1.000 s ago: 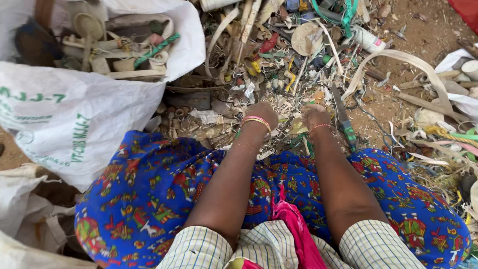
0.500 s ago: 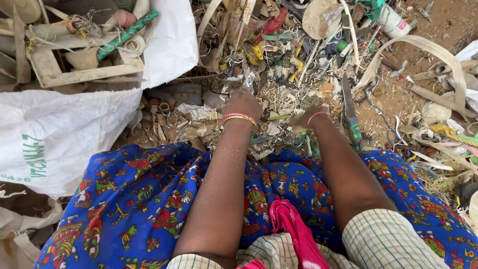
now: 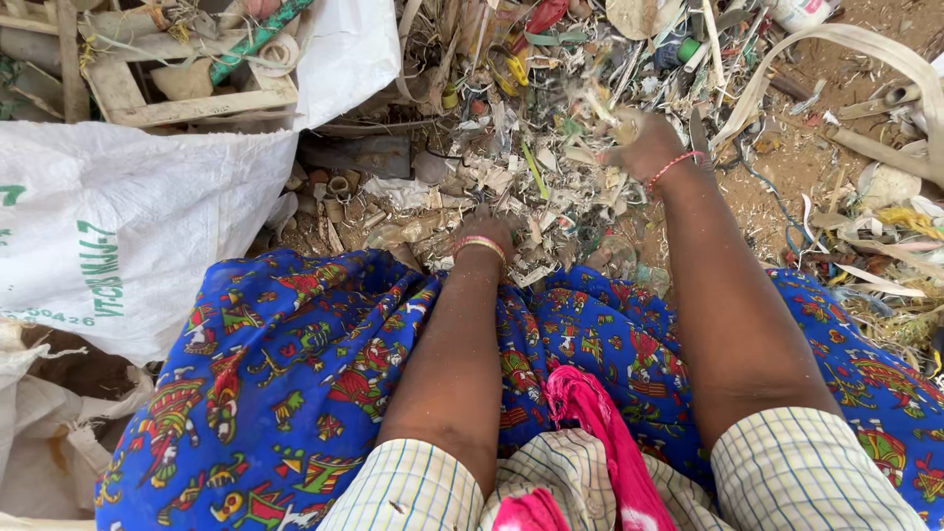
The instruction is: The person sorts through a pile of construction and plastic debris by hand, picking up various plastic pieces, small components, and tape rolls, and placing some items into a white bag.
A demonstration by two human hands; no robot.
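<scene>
A heap of mixed scrap (image 3: 511, 167), made of shredded plastic, paper bits and small coloured pieces, lies on the ground in front of my knees. My left hand (image 3: 484, 228), with a bangle at the wrist, is pushed down into the near edge of the heap, and its fingers are hidden among the shreds. My right hand (image 3: 644, 146), with a red thread bracelet, is lifted over the heap farther out. It is blurred, and its fingers are closed on a small bunch of pale scraps (image 3: 608, 116).
A large white woven sack (image 3: 118, 226) stands open at the left, holding wooden strips (image 3: 187, 103) and a green stick (image 3: 258, 39). My blue patterned skirt (image 3: 275, 393) and a pink cloth (image 3: 590, 423) cover my lap. Pale curved straps (image 3: 836, 39) and litter lie on bare dirt (image 3: 787, 147) at the right.
My right hand has risen from the heap and moved outward with scraps in it. My left hand has stayed low in the shreds. The view has shifted left towards the sack.
</scene>
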